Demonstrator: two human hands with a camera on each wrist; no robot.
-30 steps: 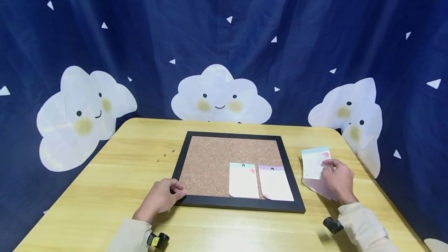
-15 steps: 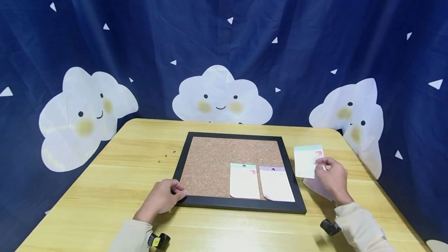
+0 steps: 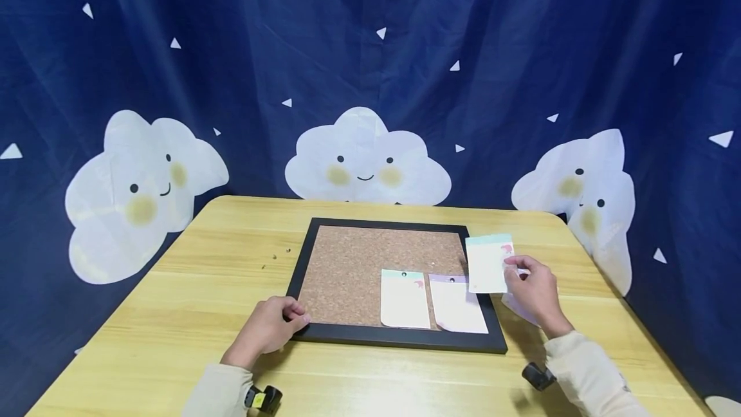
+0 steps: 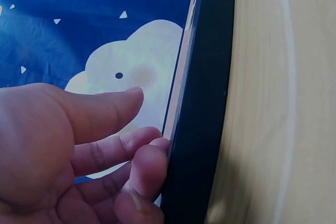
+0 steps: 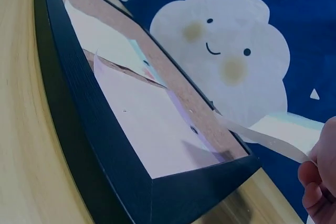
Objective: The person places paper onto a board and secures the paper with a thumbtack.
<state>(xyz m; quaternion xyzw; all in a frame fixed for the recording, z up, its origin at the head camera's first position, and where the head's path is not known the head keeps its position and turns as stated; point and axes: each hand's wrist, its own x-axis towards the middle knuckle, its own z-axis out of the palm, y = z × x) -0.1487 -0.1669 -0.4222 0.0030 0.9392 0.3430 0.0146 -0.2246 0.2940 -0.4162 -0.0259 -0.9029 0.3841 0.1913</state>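
My right hand pinches the right edge of a note sheet with a mint top band and a pink print. The sheet is raised and overlaps the right side of a black-framed cork board. Relaxed fingers of my left hand rest at the board's front left corner; the left wrist view shows the fingertips against the black frame. On the cork, a mint-topped note and a purple-topped note lie side by side, each with a dark push pin at its top.
Several tiny pins lie on the wooden table left of the board. Partly hidden behind my right hand, another pale sheet lies on the table. A blue curtain with cloud prints hangs behind.
My right hand has carried the mint-topped note sheet left, from beside the board to over its right frame edge. My left hand has stayed at the corner.
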